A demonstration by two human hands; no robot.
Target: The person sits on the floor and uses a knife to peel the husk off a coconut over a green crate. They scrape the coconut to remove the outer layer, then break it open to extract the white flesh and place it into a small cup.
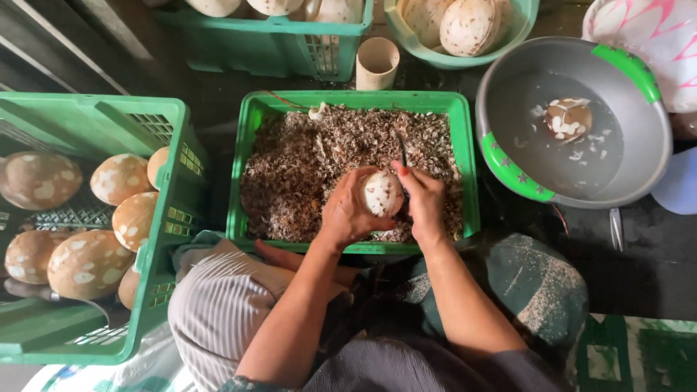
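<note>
My left hand (347, 212) cups a pale, partly peeled coconut (382, 194) over a green crate (247, 167) filled with brown and white shavings. My right hand (423, 201) grips a small dark knife (402, 150), its blade pointing up and away just beside the coconut. Both hands hover above the crate's near edge, in front of my knees.
A green crate (156, 145) at left holds several brown-speckled coconuts (87, 263). A grey basin (508, 80) at right holds water and one peeled coconut (568, 119). Farther back stand another green crate (276, 43), a green bowl (523, 22) of coconuts and a beige cup (377, 63).
</note>
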